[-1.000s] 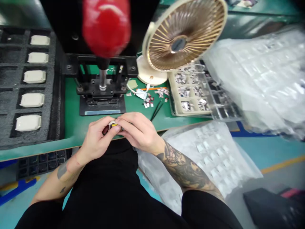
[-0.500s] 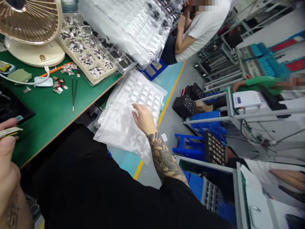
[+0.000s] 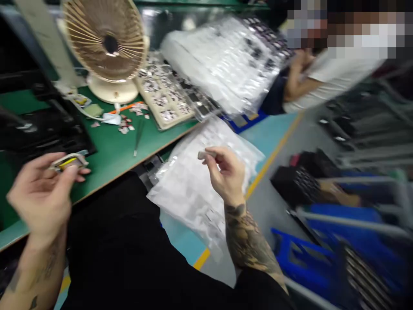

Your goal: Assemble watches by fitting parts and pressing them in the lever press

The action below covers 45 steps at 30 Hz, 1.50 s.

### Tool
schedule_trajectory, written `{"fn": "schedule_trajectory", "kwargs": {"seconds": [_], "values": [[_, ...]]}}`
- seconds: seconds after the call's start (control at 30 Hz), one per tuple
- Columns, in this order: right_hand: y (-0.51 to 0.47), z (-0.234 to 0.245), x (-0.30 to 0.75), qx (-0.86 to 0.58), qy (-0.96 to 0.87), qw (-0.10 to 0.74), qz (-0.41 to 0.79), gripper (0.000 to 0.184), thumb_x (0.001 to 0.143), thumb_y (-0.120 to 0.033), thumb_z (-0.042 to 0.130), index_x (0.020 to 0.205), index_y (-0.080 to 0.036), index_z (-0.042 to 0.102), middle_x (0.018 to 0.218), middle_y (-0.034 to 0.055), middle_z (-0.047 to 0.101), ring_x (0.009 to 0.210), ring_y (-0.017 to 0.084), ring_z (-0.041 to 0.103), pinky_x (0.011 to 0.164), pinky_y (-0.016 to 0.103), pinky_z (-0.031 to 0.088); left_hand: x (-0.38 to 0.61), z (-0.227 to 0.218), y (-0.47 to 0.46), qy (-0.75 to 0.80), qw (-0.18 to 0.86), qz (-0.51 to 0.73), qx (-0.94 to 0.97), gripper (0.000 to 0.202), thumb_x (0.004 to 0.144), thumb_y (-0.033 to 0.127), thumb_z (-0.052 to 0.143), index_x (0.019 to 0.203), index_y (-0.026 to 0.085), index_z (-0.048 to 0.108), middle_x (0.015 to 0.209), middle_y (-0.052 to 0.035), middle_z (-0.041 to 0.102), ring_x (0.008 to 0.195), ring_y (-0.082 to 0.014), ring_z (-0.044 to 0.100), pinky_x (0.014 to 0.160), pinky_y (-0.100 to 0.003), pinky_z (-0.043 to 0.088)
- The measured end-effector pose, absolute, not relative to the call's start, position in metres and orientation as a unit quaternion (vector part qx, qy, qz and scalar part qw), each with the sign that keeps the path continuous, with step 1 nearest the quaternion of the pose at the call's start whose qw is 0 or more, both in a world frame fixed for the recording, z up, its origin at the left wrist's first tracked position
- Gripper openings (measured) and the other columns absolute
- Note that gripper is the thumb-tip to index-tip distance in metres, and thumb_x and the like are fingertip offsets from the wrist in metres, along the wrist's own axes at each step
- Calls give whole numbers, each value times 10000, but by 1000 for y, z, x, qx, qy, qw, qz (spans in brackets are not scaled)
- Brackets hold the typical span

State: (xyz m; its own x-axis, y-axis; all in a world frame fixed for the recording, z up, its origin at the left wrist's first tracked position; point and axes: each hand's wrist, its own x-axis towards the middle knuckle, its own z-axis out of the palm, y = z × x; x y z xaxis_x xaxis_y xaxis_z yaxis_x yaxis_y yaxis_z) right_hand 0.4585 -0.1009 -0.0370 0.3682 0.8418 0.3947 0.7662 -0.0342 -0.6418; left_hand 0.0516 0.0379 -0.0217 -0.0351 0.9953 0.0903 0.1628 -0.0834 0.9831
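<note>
Between the thumb and fingers of my left hand [image 3: 45,189] is a small pale casing with a yellow strip [image 3: 69,162], held over the edge of the green bench. My right hand [image 3: 227,172] pinches a small flat greyish piece [image 3: 202,155]; blur hides what kind of part it is. Below that hand lies a stack of clear plastic trays under a white sheet [image 3: 183,185], with small pale parts in some pockets. Tweezers [image 3: 138,137] rest on the bench, apart from both hands.
A fan [image 3: 109,47] stands on the green bench [image 3: 109,168] beside a sectioned tray [image 3: 161,127] of small pieces. Plastic-wrapped trays [image 3: 219,56] are piled behind it. A person [image 3: 303,86] sits at the far right; a blue stool [image 3: 300,254] stands on the floor.
My right hand has lifted off the tray stack and now pinches a small piece. My left hand has come further into view with the casing. The view has swung left.
</note>
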Motion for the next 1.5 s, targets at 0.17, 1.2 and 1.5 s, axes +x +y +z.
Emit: {"fn": "schedule_trajectory", "kwargs": {"seconds": [0.17,1.2,1.5], "values": [[0,2,356,-459,-714,520,91,341,1001,-111,769,1269,-313,829,1330,99,784,1149,254,792,938,425,724,69,-16,37,497,467,544,489,416,912,333,968,1240,135,805,951,-87,879,708,-213,851,594,-273,680],[64,-17,245,-369,-703,501,346,78,1066,-276,757,1121,-243,801,1063,69,783,1001,220,744,902,398,627,57,-23,28,442,415,576,548,198,1069,211,795,1243,240,886,1005,-18,908,759,-177,861,779,-279,716],[94,49,264,-373,-799,406,242,280,1143,-427,663,1356,-268,751,1098,64,793,983,218,789,924,385,687,51,-14,32,430,544,587,418,357,1062,363,819,1355,158,830,874,-58,885,700,-213,861,655,-286,720]]}}
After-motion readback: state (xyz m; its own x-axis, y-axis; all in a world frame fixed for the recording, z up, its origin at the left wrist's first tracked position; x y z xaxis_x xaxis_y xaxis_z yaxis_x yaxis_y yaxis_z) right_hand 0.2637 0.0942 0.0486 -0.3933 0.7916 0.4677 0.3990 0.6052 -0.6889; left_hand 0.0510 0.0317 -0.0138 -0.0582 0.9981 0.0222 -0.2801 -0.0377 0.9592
